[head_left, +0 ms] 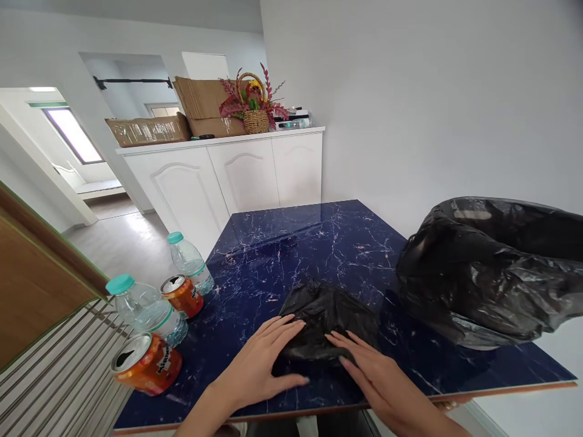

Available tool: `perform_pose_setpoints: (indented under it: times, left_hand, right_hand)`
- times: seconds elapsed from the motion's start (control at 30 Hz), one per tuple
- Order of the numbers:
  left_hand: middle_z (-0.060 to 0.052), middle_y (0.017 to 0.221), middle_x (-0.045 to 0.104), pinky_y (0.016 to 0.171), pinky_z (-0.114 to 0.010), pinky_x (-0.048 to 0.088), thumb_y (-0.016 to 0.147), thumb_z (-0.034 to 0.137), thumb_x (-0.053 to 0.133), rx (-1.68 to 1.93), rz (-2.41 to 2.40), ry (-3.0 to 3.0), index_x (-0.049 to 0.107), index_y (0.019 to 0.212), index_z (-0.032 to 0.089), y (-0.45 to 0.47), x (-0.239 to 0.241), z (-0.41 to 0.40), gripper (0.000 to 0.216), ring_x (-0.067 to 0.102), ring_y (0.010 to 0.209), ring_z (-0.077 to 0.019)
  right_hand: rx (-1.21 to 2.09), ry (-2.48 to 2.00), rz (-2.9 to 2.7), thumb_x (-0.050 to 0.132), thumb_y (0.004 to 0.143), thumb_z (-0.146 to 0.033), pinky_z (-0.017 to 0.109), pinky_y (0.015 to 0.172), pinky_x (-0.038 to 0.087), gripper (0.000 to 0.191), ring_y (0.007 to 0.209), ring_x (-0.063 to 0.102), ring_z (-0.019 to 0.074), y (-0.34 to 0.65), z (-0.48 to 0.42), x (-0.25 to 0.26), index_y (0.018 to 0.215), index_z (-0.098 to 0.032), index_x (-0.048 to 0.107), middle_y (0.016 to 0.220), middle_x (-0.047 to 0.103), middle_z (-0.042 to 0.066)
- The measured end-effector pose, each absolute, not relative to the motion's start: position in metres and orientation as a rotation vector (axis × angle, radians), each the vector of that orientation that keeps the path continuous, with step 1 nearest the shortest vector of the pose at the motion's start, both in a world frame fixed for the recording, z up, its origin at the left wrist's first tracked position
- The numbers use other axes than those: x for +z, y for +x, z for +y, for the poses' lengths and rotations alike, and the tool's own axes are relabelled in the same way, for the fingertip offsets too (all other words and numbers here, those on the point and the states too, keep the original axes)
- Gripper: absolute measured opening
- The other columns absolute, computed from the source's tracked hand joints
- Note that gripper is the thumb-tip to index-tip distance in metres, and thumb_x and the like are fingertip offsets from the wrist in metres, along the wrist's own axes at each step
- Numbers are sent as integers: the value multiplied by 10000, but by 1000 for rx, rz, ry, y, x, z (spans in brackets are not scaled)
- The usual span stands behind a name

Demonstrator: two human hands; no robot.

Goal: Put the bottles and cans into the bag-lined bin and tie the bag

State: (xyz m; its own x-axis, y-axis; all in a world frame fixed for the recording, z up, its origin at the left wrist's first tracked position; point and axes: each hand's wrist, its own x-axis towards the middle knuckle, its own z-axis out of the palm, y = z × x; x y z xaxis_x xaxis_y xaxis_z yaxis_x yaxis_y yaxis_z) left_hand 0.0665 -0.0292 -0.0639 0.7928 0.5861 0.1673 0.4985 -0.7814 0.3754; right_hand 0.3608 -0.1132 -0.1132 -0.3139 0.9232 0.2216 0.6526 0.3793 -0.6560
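A black plastic bag [328, 315] lies flattened and folded on the blue marble-patterned table [291, 255], near its front edge. My left hand [262, 364] rests over the bag's left side, fingers stretched out and the thumb apart on the table. On the bag's right side lies my right hand [368, 364], its fingers extended flat over the plastic. To the right stands a bin lined with a black bag [483, 273], its mouth open toward the upper right.
Along the table's left edge stand two orange cans [152, 367] and two clear bottles with teal caps [141, 303]. A metal rack [77, 364] is at the lower left. Behind, a white cabinet [246, 176] bears cardboard boxes [204, 103] and a flower basket [255, 120].
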Motion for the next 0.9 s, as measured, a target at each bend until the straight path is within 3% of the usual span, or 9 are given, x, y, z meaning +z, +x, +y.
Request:
perform_pose_setpoints:
  times: [0.1, 0.17, 0.27, 0.37, 0.47, 0.53, 0.67, 0.77, 0.9]
  left_hand:
    - [-77, 1300, 771, 1100, -424, 542, 1080, 411, 586, 521, 895, 2570, 687, 1356, 278, 63, -60, -37, 322, 694, 1261, -262]
    - [-55, 1043, 801, 890, -340, 580, 1099, 424, 533, 610, 995, 2469, 747, 1142, 249, 66, -57, -43, 280, 743, 992, -234]
    - [-16, 798, 731, 609, -273, 471, 1100, 501, 483, 637, 1187, 2263, 726, 1001, 233, 78, -55, -50, 375, 668, 675, -192]
    - [0, 759, 714, 555, -273, 417, 1109, 509, 435, 610, 1286, 2115, 684, 1067, 237, 93, -56, -49, 371, 643, 591, -186]
    - [-39, 927, 780, 657, -304, 537, 1117, 435, 421, 654, 1337, 2106, 599, 1268, 238, 103, -66, -42, 306, 756, 766, -237]
    - [-118, 1211, 770, 796, -380, 613, 1114, 362, 422, 724, 1406, 2235, 482, 1456, 222, 106, -74, -36, 374, 786, 1010, -288]
    - [-183, 1707, 405, 1215, -566, 443, 1080, 129, 376, 760, 1228, 2880, 309, 1646, 205, 110, -78, -29, 575, 433, 1560, -349]
    - [-144, 1742, 352, 1335, -523, 283, 1090, 113, 374, 447, 800, 3151, 244, 1691, 176, 111, -73, -27, 618, 279, 1634, -284]
    - [-146, 1735, 349, 1327, -517, 313, 1141, 375, 416, 232, 849, 3088, 179, 1713, 160, 106, -74, -25, 655, 317, 1613, -295]
  right_hand:
    - [844, -1488, -1732, 484, 1104, -509, 399, 992, 661, 419, 1182, 766, 291, 372, -124, -104, 1386, -328, 736, 1257, 806, 28]
    - [857, -1572, -1591, 457, 1103, -559, 394, 949, 675, 462, 1151, 773, 303, 376, -126, -102, 1325, -301, 769, 1178, 825, 39]
    - [587, -1644, -1534, 439, 1107, -555, 432, 919, 687, 514, 1233, 736, 329, 370, -124, -100, 1488, -272, 638, 1332, 768, 87]
    - [45, -1517, -1645, 503, 1102, -419, 523, 1053, 625, 572, 1425, 599, 344, 353, -120, -99, 1653, -303, 403, 1606, 562, 96]
    - [-259, -1321, -1954, 506, 1095, -258, 606, 1263, 413, 625, 1580, 396, 330, 338, -111, -100, 1691, -305, 322, 1707, 427, 60]
    - [-299, -1304, -2127, 496, 1108, -275, 628, 1285, 367, 615, 1605, 343, 335, 332, -100, -105, 1696, -278, 316, 1723, 401, 56]
    - [-267, -1340, -2235, 465, 1132, -378, 653, 1261, 392, 572, 1601, 346, 349, 332, -75, -126, 1678, -246, 359, 1724, 392, 76]
    - [-198, -1334, -2257, 429, 1143, -364, 620, 1280, 378, 570, 1607, 339, 316, 335, -66, -136, 1691, -242, 328, 1728, 381, 77]
    - [-119, -1386, -2309, 384, 1156, -356, 588, 1296, 366, 601, 1619, 317, 281, 339, -68, -137, 1726, -269, 216, 1756, 309, 49]
